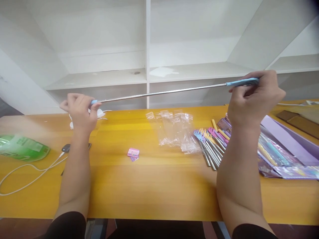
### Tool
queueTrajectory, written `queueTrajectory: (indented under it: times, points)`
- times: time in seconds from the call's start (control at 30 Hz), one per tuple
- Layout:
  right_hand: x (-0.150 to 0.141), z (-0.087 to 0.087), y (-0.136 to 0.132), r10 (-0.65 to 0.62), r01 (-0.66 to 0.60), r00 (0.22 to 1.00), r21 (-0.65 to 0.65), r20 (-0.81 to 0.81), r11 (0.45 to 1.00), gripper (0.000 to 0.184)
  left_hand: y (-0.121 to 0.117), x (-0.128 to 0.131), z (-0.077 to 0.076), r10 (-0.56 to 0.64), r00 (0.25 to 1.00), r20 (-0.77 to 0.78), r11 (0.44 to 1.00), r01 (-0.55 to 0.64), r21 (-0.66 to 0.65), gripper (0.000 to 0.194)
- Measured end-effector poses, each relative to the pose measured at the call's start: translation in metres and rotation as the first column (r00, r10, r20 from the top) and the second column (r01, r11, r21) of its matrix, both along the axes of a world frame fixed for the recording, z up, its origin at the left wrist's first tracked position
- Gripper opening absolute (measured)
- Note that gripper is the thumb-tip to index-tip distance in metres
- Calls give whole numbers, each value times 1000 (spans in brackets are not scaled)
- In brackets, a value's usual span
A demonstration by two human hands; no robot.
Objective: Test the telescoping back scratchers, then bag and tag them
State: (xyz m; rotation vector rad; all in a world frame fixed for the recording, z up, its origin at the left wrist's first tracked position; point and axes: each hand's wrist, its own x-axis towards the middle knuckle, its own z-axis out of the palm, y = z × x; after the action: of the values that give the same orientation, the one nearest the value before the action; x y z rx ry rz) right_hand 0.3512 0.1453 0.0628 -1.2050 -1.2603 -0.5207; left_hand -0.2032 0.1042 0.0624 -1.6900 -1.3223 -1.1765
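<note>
A telescopic back scratcher (169, 91) with blue ends and a silver rod is stretched out in the air above the table. My left hand (81, 108) is closed round the blue tip at one end. At the other end, the blue part is gripped by my right hand (256, 94), whose fingers partly hide it. Below my right hand lies a pile of back scratchers (210, 149) with blue, yellow and pink claw heads. Clear plastic bags (174, 129) lie beside the pile. Small pink and purple cards (133, 153) rest mid-table.
On the right, a purple box (294, 142) holds packaged items. A green and clear plastic pack (23, 147) lies at the left, near a white cable (32, 167). White shelving (148, 49) rises behind the wooden table (149, 192).
</note>
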Motion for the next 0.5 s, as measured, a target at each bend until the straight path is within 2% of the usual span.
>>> queueTrajectory:
  times: [0.07, 0.13, 0.3, 0.5]
  points:
    - [-3, 1, -4, -12, 11, 1000, 13, 17, 1000, 35, -12, 9, 3, 23, 1000, 9, 998, -22, -67, 73]
    - [-6, 1, -8, -8, 8, 999, 19, 31, 1000, 35, -22, 19, 5, 28, 1000, 10, 996, -27, -85, 67]
    - [-5, 4, -12, 13, -13, 1000, -53, 5, 999, 36, -26, 26, 8, 16, 1000, 21, 995, -14, -97, 71]
    - [-6, 2, -9, 21, -21, 1000, -41, -2, 999, 36, -21, 25, 5, 18, 999, 33, 995, -14, -98, 73]
